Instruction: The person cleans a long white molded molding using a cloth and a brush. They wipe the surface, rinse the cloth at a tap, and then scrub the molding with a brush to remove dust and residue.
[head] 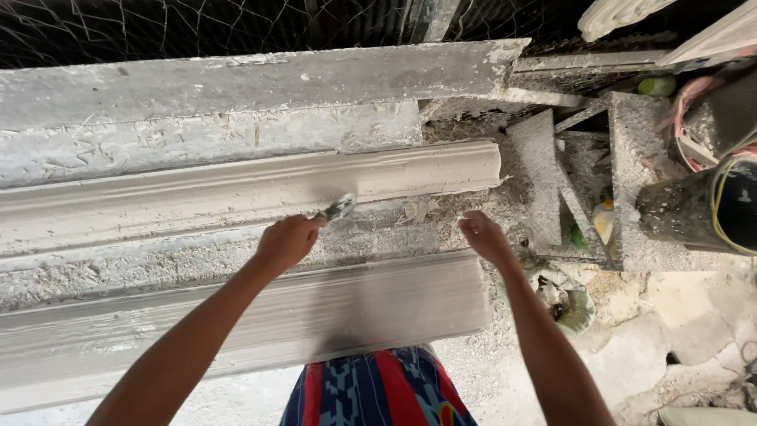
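While the left hand [288, 241] closes its grip on a small metal trowel [339, 209] touching the wet plaster moulding [260, 189], whose long axis runs left-right just beyond it, the right hand [482, 237] rests loosely curled and empty near the moulding's end on the worktop [118, 272].

My left hand [288, 241] is closed around a small metal-bladed trowel [339, 209], whose blade tip touches the lower edge of the long, pale grey moulded plaster cornice [236, 189] lying across the plaster-crusted worktop [158, 142]. My right hand [482, 237] hovers loosely curled and holding nothing, just past the cornice's right end, over rubble. A second long, smoother grey moulding [315, 308] lies nearer me, parallel to the first. A dark bucket with a yellow rim [710, 209] sits at the far right.
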